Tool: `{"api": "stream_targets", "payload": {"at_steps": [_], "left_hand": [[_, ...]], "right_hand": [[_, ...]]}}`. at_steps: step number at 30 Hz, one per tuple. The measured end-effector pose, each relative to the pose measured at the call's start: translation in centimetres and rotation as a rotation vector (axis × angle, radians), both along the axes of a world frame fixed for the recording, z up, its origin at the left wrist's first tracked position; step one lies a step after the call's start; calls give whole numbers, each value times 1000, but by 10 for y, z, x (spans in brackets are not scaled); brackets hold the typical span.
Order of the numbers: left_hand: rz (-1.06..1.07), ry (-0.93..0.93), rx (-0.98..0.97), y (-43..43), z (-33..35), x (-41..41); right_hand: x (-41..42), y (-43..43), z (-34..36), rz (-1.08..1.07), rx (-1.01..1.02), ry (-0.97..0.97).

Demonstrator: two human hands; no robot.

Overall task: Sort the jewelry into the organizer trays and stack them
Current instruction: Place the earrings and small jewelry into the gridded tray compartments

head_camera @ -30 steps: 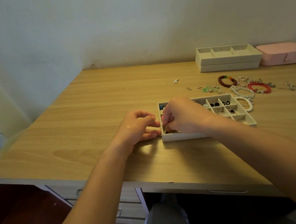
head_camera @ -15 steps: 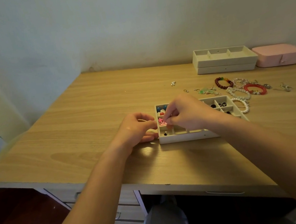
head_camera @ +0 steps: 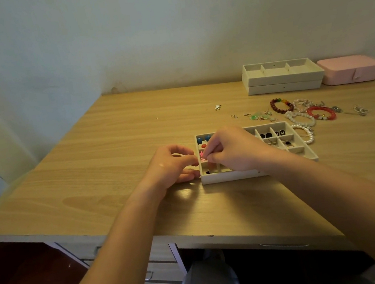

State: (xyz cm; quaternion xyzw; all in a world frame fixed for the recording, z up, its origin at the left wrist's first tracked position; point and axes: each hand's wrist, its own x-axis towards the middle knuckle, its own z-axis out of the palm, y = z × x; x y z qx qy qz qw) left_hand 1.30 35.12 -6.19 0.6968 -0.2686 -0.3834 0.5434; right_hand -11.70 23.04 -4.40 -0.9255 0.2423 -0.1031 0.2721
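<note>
Right hand [head_camera: 232, 153] pinches tiny pink charm [head_camera: 202, 156], so lower it right into cream divided tray [head_camera: 233, 175]. Left hand [head_camera: 175, 165] is curled, can't tell if holding.

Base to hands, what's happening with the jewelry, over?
Right hand pinching pink piece over tray. Left hand curled at tray's left wall, hold unclear. Bracelets loose behind tray, nothing blocking.

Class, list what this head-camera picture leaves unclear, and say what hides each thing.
Head view: organizer tray middle compartments, covered by the right hand.
Whether the right hand pinches the pink piece: too small to tell.
Lower stacked tray contents: hidden under the upper tray.
Pink box contents: lid closed.
Left hand: curled fingers hide any hold.
</note>
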Motion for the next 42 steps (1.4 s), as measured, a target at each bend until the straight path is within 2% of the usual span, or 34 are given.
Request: {"api": "stream_targets", "payload": {"at_steps": [12,19,27,33,37,42], "left_hand": [[-14,16,6,-2,-1,-1],[39,-18,28,-12,6,6],[77,-368,20,-62,12,26],[68,-502,46,-117,9,43],[-31,-549,100,-147,10,49],[-443,-575,146,-163,11,55]], "right_hand": [[-3,1,3,-14,-13,2],[-5,-21,18,-110,17,-84],[10,-76,22,-310,64,-190],[33,-117,14,-364,90,-131],[44,-140,13,-374,94,-87],[40,-150,16,-229,101,107]]}}
